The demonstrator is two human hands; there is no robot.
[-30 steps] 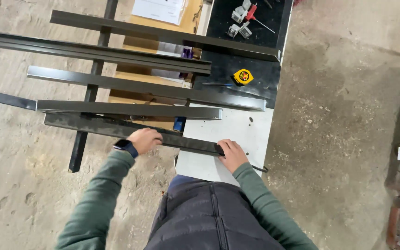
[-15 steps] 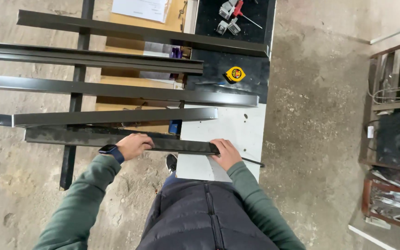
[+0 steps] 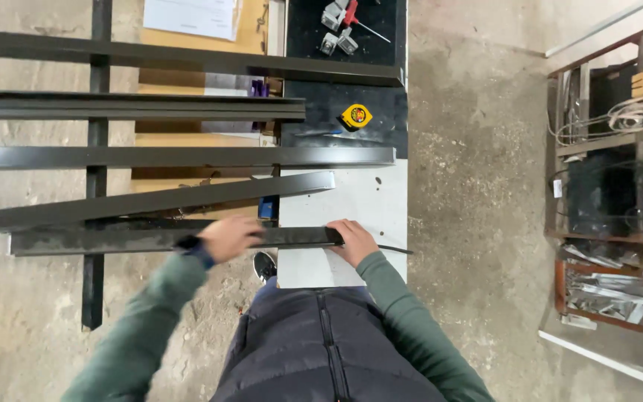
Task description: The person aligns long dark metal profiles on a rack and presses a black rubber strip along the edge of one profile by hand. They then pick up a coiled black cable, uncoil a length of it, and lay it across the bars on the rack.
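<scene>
Both hands rest on the nearest dark metal bar [image 3: 143,240], which lies crosswise with its right end on the white bench [image 3: 366,205]. The left hand [image 3: 226,238] has its fingers clenched around the bar's middle, and the right hand [image 3: 351,242] grips its right end. A yellow tape measure [image 3: 356,116] sits well apart, farther up the bench.

Dark navy quilted vest with a central zip, green long sleeves reaching both wrists, dark wristwatch [image 3: 187,243] beside the left hand [image 3: 226,237], bare right hand [image 3: 353,242], dark sneaker [image 3: 264,266] with white sole
</scene>
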